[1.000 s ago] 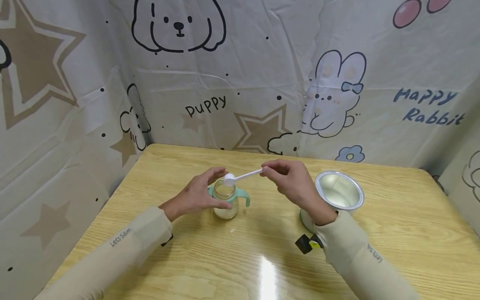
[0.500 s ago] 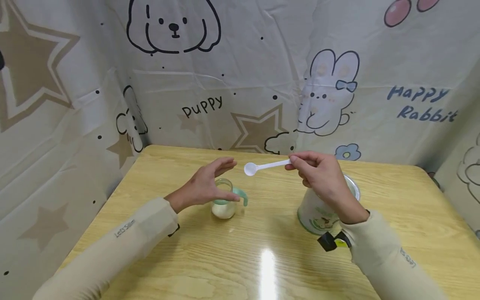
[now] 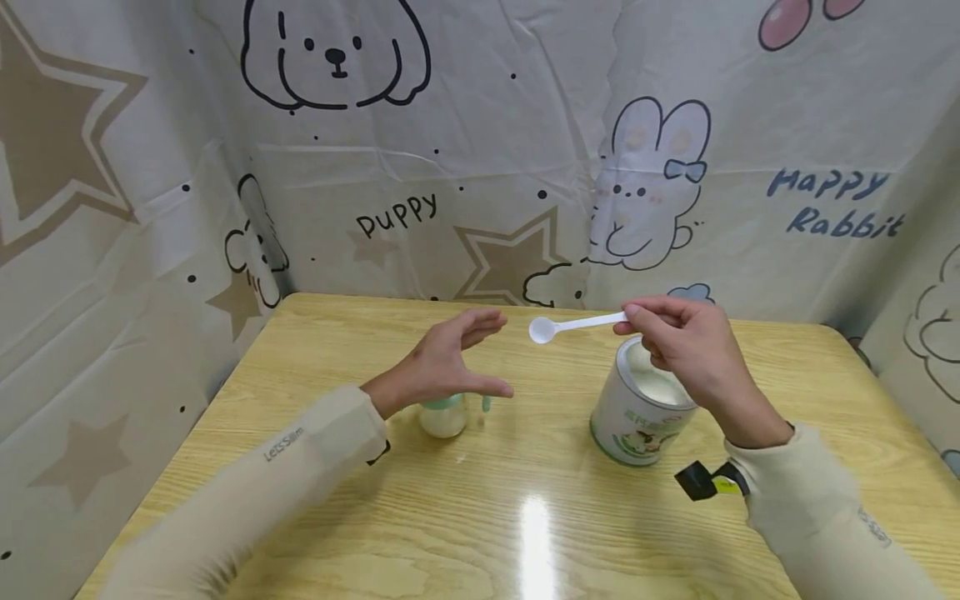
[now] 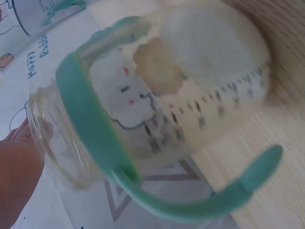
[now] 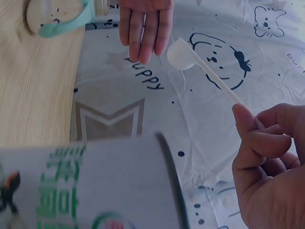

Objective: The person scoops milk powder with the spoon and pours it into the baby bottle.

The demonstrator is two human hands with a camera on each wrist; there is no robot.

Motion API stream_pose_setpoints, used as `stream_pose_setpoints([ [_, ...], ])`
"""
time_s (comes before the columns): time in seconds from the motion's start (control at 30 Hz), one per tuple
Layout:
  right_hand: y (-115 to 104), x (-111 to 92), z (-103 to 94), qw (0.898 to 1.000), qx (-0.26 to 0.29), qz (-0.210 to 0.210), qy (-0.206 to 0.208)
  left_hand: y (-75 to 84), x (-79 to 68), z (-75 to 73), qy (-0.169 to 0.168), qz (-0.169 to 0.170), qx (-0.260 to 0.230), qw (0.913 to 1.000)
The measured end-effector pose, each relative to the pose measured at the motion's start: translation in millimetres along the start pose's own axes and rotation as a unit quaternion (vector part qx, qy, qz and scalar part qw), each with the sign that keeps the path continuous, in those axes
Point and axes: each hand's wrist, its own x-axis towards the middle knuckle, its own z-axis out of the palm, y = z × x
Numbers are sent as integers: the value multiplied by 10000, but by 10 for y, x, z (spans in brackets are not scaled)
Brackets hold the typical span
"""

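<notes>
A white measuring scoop (image 3: 543,330) is pinched by its handle end in my right hand (image 3: 693,346), raised above the table. Its bowl looks empty in the head view. Below that hand stands a white milk powder can (image 3: 637,421), uncovered, with pale powder inside. My left hand (image 3: 450,358) hovers with thumb and fingers spread apart, holding nothing. Behind it a clear baby bottle (image 3: 442,419) stands on the table, its top hidden by the hand. In the left wrist view the bottle (image 4: 176,95) has a green collar, a curved green handle and whitish contents.
The wooden table (image 3: 450,525) has its far edge against a patterned cloth (image 3: 360,167), which also hangs along the left and right sides. A black wrist strap device (image 3: 697,481) sits under the right sleeve.
My right hand has carried the scoop away from the bottle mouth, rightward to above the can. The left hand has drifted right, away from the bottle, which stays standing.
</notes>
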Motion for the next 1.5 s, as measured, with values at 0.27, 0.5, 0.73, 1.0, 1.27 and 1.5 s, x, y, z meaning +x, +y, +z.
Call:
stream_pose_setpoints([
  [0.27,44,-52,-166,9998,-158,66,125,68,116,105,-75,-139,-132,9998],
  [0.5,101,-86,-294,9993,283,-39,234,113,211,227,-169,-153,-343,9992],
  [0.73,191,-161,-453,9963,740,167,393,179,330,391,-299,-105,-453,9985],
  [1.0,273,-237,-609,9948,813,179,579,217,444,600,-473,-227,-489,9974],
  [1.27,359,-292,-693,9808,1813,-99,707,207,518,798,-530,-179,-462,9974],
  [1.5,391,-332,-738,9841,1485,64,969,195,593,948,-574,-72,-542,9969],
])
